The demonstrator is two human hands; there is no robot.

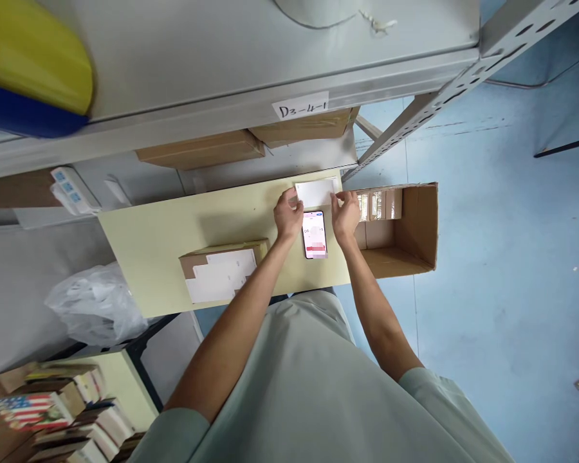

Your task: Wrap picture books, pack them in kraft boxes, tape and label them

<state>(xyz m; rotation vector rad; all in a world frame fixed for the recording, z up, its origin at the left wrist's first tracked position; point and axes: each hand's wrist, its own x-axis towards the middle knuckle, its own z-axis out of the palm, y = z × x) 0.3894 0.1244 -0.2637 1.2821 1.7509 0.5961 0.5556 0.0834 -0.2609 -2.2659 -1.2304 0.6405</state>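
Head view: beyond the phone [314,233], my left grip [288,217] and right grip [346,217] pinch opposite ends of a crosswise white card [315,193].

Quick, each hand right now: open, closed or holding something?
Left hand: partly closed at the left edge of the flat white rectangular paper-like piece; grip unclear.
Right hand: partly closed at its right edge; grip unclear.
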